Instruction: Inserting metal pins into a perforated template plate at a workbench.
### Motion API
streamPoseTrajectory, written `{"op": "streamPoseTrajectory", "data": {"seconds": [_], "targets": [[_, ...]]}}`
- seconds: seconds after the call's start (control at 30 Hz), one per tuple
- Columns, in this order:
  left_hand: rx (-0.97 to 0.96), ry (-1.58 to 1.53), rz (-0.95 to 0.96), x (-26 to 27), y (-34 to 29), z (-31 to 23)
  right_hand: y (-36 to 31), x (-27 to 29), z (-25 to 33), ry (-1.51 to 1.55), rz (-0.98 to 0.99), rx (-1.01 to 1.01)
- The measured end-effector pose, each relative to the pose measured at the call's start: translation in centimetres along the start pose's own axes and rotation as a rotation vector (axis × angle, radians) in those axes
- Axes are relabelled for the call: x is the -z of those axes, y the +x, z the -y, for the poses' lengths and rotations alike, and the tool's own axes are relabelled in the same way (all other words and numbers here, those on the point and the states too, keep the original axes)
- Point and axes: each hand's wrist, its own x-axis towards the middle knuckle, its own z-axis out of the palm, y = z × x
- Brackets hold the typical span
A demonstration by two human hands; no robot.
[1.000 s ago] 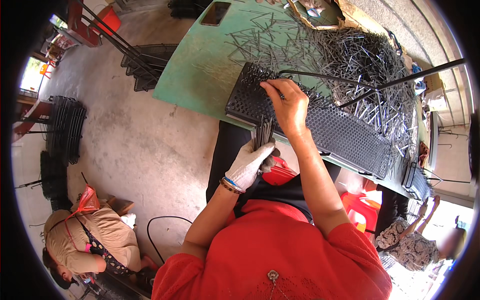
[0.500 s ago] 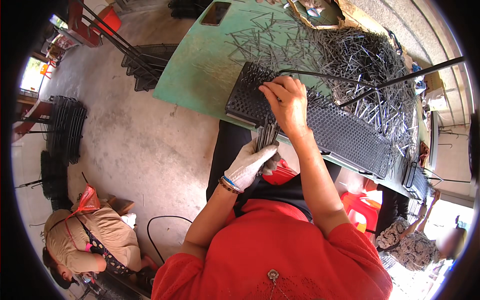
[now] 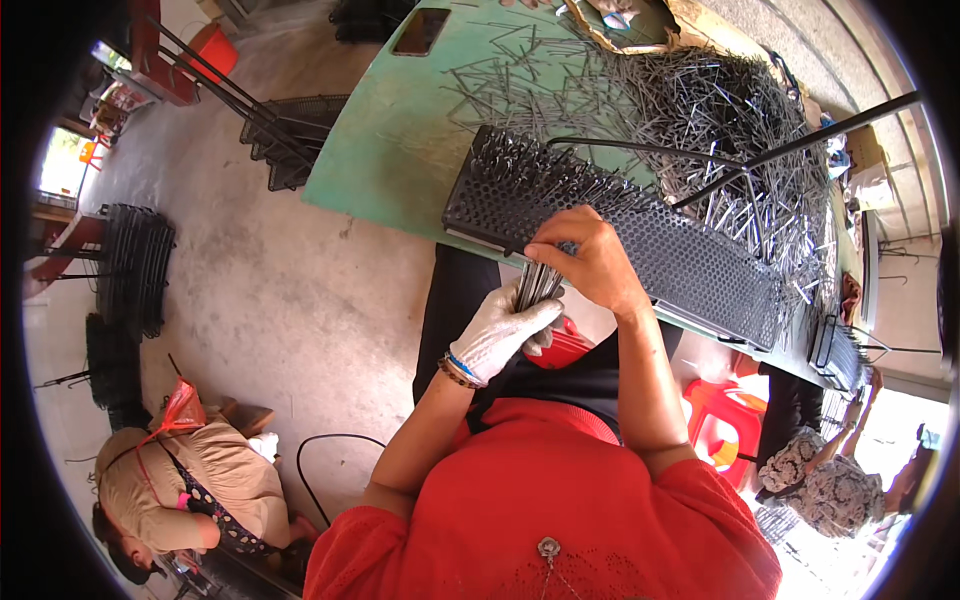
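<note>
My left hand (image 3: 508, 335), in a white glove, is closed round an upright bundle of thin dark metal rods (image 3: 540, 285). My bare right hand (image 3: 588, 258) bends over the bundle's top, its thumb and fingertips pinching at the rod ends; how many rods they grip is hidden. Just beyond both hands lies a long black perforated metal panel (image 3: 700, 258). Several rods (image 3: 545, 175) stand in its holes along the far side of its left half. A bent black bar (image 3: 640, 150) reaches across behind the panel.
On the green table (image 3: 375, 150) lies a big heap of loose rods (image 3: 730, 130), with a dark phone-like slab (image 3: 422, 32) at the far left. Two other people sit nearby, one in tan (image 3: 215, 460), one in patterned clothing (image 3: 835, 490). Black racks (image 3: 135, 270) stand at left.
My right hand has come back from the standing rods on the panel down to the top of the bundle. My left hand stays nearly in place with the bundle.
</note>
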Motion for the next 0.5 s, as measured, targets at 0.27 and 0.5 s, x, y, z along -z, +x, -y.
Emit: {"op": "streamPoseTrajectory", "data": {"seconds": [0.27, 0.5], "targets": [[-0.004, 0.052, -0.055, 1.1, -0.1, 0.4, 1.7, -0.3, 1.9, 0.417, -0.238, -0.308], [-0.018, -0.097, -0.082, 1.8, -0.9, 0.1, 7.6, -2.7, 2.9, -0.100, -0.553, 0.150]]}}
